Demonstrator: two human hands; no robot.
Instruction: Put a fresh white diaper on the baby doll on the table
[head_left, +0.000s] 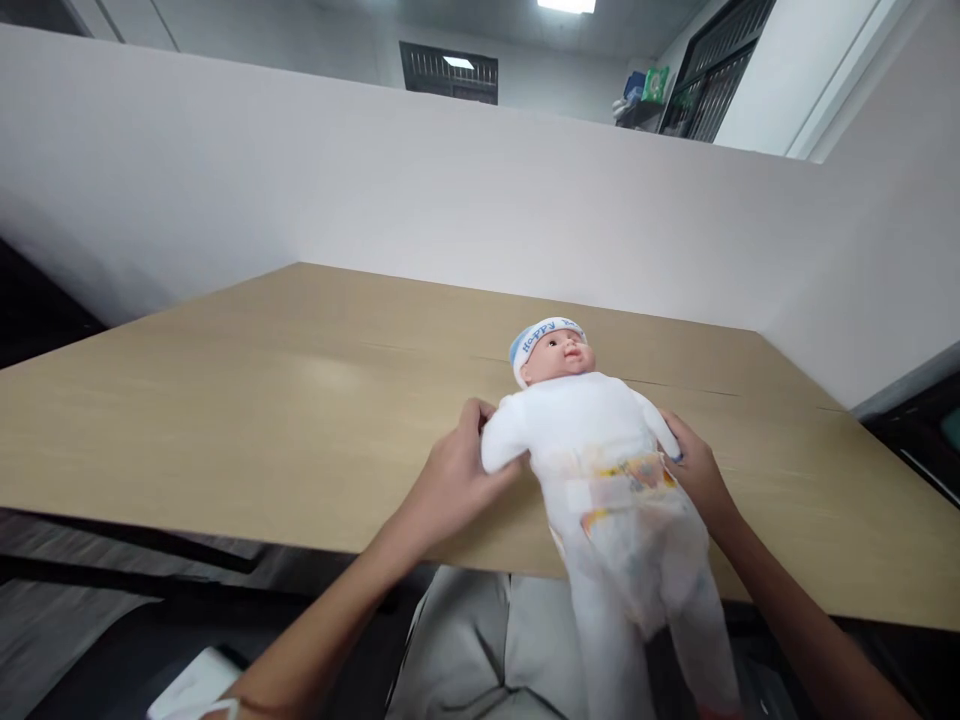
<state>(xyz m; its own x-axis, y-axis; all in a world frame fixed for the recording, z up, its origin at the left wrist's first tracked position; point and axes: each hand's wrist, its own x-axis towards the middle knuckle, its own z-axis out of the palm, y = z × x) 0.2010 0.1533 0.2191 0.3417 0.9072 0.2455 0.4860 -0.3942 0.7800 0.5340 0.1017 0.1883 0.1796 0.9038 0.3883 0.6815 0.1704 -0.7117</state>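
Note:
A baby doll (592,420) in a white cloth suit and a blue-and-white cap (551,330) lettered "Happy" lies face up, tilted, over the near table edge. Its legs hang down toward my lap. Around its hips sits a diaper (630,520) with orange and yellow print. My left hand (465,475) is closed around the doll's arm on the left side, thumb in front. On the other side my right hand (694,465) grips the doll's other arm near its end; those fingers are partly hidden behind the doll.
The wooden table (262,420) spreads out ahead and to both sides. A white partition (420,190) rises behind it. Below the near edge are a grey cushion-like surface (469,640) and a white object (196,685) at lower left.

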